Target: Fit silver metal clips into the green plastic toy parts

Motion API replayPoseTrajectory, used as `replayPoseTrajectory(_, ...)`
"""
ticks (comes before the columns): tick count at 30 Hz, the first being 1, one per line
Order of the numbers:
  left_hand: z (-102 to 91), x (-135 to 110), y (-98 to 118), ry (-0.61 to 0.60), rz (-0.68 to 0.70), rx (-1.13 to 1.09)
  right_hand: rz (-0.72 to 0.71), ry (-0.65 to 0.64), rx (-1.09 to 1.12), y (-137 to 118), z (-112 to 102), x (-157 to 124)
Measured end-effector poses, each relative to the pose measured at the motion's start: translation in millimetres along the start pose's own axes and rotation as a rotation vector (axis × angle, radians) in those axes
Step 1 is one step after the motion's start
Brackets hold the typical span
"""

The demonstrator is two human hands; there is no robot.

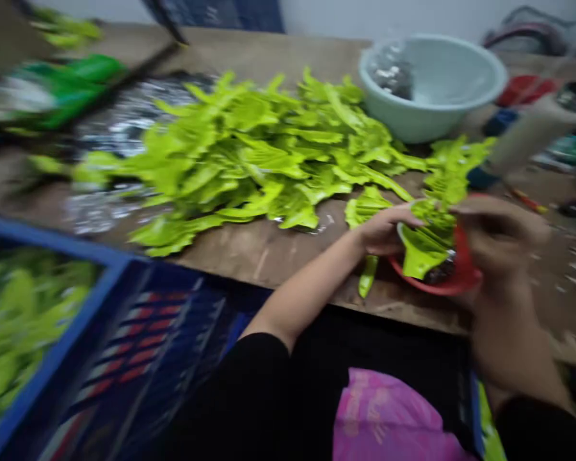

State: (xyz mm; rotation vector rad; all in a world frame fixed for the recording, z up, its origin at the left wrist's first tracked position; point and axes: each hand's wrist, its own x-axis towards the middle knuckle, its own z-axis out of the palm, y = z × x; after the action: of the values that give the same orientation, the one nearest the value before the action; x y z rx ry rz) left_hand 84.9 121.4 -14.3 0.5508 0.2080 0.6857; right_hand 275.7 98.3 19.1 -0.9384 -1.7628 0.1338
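My left hand (386, 229) is closed on the edge of a lime-green, ribbed plastic part (427, 246). That part is held over a red bowl (465, 282) at the front edge of the table, with small dark pieces (440, 269) showing in the bowl. My right hand (506, 234) is at the right side of the bowl, its fingers smeared by motion. Another lime-green part (368, 208) lies just behind my left hand. A big pile of the same lime-green parts (264, 153) spreads across the middle of the table.
A pale green basin (441, 102) holding a bag of shiny pieces stands at the back right. Near it a white tool-like cylinder (528, 134) leans in. A blue crate (110, 253) filled with lime-green parts sits at the lower left. Clear plastic bags (129, 128) lie left of the pile.
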Motion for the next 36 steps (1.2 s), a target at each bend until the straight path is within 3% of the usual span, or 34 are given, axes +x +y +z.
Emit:
replayPoseTrajectory(3, -1.4, -5.0, 1.1, -0.01, -0.008, 0.057, -0.087, -0.03, 0.076, 11.9, -12.4, -9.0)
replayPoseTrajectory(9, 7.6, -13.9, 6.0, 0.05, -0.093, 0.154, -0.182, -0.071, 0.252, 9.0, 4.4, -5.1)
replayPoseTrajectory(17, 11.8, -13.2, 7.8, 0.203, -0.15, 0.197, -0.278, -0.184, 0.162, 6.6, 0.7, 0.6)
replayPoseTrajectory(20, 11.0, -13.0, 6.7, 0.172, -0.106, 0.206, -0.285, -0.214, 0.177, 8.2, 0.6, 1.5)
replayPoseTrajectory(25, 8.2, -13.4, 5.9, 0.136, -0.121, 0.21, -0.158, -0.257, 0.163, 12.7, 1.8, 0.3)
replayPoseTrajectory(31, 8.9, -12.1, 6.6, 0.179, -0.128, 0.206, -0.222, -0.24, 0.26, 15.3, 3.8, 2.0)
replayPoseTrajectory(36, 3.9, -10.8, 5.2, 0.099, -0.083, 0.244, -0.231, -0.264, 0.235, 19.0, 2.7, 3.2)
